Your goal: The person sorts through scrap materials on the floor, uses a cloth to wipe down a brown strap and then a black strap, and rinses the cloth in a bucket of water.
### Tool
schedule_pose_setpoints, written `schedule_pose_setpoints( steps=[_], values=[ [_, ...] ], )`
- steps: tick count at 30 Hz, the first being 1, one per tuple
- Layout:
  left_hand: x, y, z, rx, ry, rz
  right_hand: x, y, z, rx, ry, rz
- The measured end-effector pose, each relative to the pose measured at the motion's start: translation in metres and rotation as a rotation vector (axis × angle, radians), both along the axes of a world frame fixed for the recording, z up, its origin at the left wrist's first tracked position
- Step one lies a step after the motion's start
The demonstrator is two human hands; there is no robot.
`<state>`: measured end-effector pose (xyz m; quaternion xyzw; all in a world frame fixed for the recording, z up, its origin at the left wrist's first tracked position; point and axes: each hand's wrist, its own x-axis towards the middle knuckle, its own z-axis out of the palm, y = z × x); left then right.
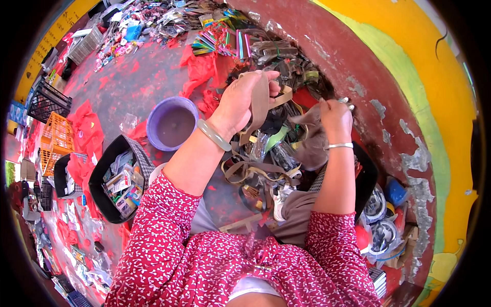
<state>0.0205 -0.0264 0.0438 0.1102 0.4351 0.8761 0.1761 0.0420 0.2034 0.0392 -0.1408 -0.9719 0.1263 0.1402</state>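
Observation:
My left hand (240, 102) is raised in front of me, with a flat brown strap (260, 100) looped over its palm and held by the curled fingers. To its right, my right hand (336, 120) is closed on a grey-brown cloth (311, 138), which hangs down and is blurred by motion. Both hands are above a heap of brown straps (240, 170) and clear plastic packets (284, 157) on the floor. What lies under the cloth is partly hidden.
A purple basin (151, 125) of murky water stands left of my left arm. Nearby are a black basket (96, 179) of small packets and an orange crate (55, 137). More goods (153, 23) lie along the far floor. A peeling red wall (378, 84) curves along the right.

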Motion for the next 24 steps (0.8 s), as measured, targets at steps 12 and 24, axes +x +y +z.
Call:
schedule_pose_setpoints(
  steps=[12, 24],
  values=[
    [0.003, 0.014, -0.017, -0.881, 0.977, 0.221, 0.014, -0.043, 0.015, -2.088, -0.121, 0.29],
    [-0.003, 0.008, -0.009, -0.668, 0.85, 0.035, 0.024, -0.052, 0.013, -2.098, -0.062, 0.603]
  ],
)
